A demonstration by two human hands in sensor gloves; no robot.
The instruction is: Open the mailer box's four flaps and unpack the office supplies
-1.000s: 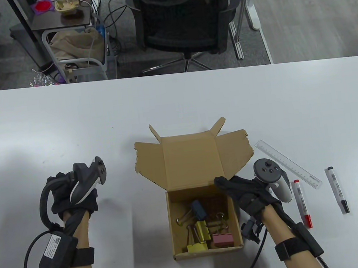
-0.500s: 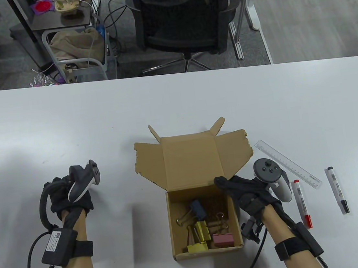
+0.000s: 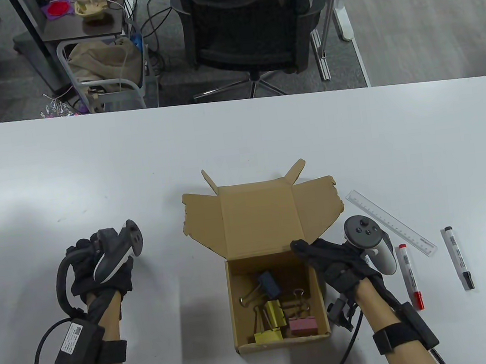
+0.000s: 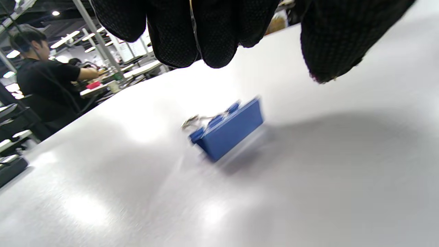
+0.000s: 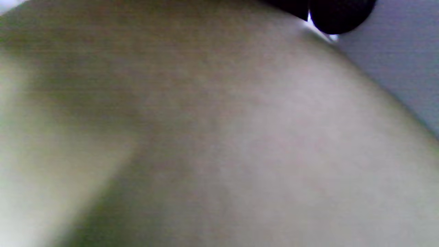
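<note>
A white table [image 3: 237, 138] fills the lower frame; an office chair [image 3: 250, 26] stands beyond its far edge. The mailer box [image 3: 274, 271], flaps open, sits low centre, binder clips [image 3: 276, 310] inside. The right hand [image 3: 336, 259] grips its right wall. Only the left wrist view shows a blue binder clip [image 4: 228, 128] lying free beneath the loosely curled left hand [image 3: 102, 265].

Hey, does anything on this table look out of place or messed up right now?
Nothing looks spilled or damaged. One blue binder clip lies alone on the table beneath the left hand, apart from the other supplies.
</note>
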